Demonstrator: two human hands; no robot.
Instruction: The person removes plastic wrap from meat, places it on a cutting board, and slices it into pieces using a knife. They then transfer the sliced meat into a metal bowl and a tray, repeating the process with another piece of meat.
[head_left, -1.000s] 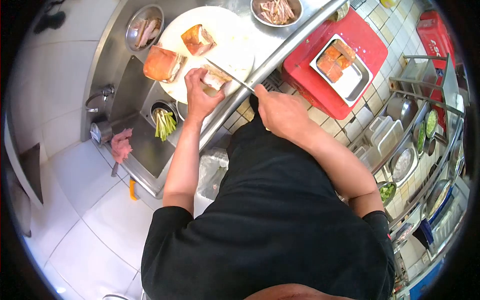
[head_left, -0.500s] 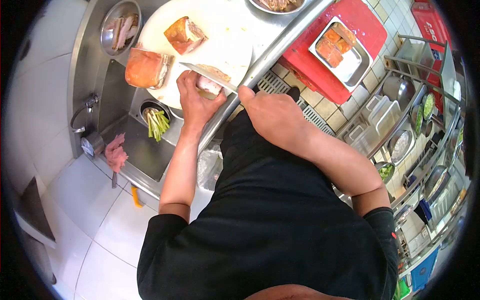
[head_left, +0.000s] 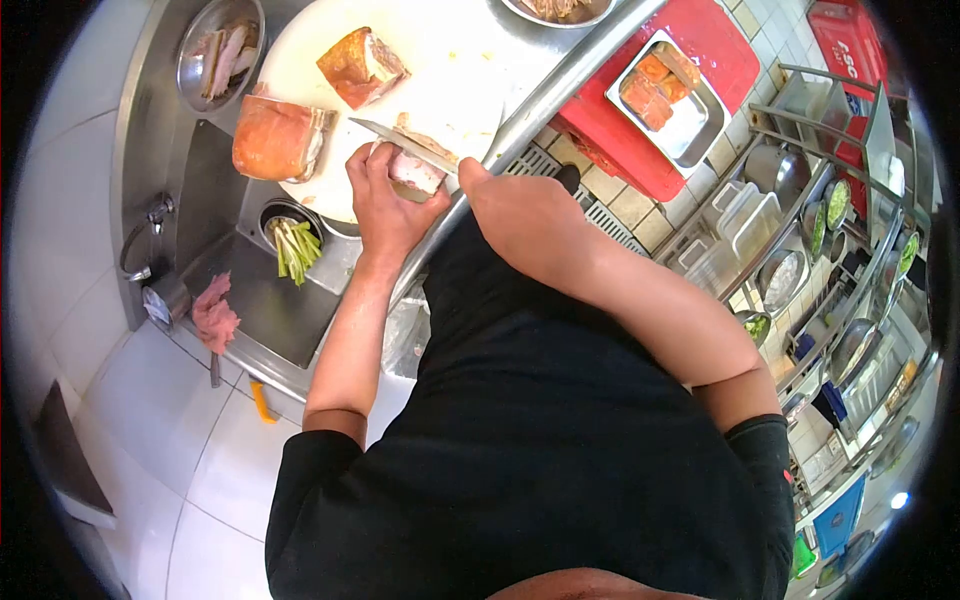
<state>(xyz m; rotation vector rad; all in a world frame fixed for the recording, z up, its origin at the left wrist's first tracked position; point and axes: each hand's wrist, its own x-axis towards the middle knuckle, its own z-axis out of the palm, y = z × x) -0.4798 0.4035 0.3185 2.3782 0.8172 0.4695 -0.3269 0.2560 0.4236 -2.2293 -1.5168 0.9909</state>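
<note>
pale meat pinched under a steel blade

we have the small piece of meat [head_left: 415, 172] near the edge of the round cutting board [head_left: 440, 85], on the side closest to our body. its near face is pale pink and white. our left hand [head_left: 385, 205] is clamped on it, the thumb on one side and the bent fingers on the other. our right hand [head_left: 520, 215] is closed around the knife [head_left: 405, 146], its handle hidden inside our grip, and the thin, pointed blade slants across the far side of the piece.

farther over the smooth white board we see two thick blocks, the larger block [head_left: 272, 137] and the smaller block [head_left: 362, 68], both with glossy orange-brown skin and pale, layered sides. just beyond the larger one, a round steel bowl [head_left: 182, 62] holds long strips of meat. another metal bowl [head_left: 555, 24], cut off by the top of the view, holds thin brown shreds.

to our left, slender green stalks [head_left: 294, 250] stick out of a round container at the steel sink [head_left: 285, 310], and a crumpled pink cloth [head_left: 214, 315] hangs at its edge. to our right, a rectangular metal tray [head_left: 700, 130] of orange-brown chunks [head_left: 650, 90] sits on a red plastic surface [head_left: 725, 50].
</note>
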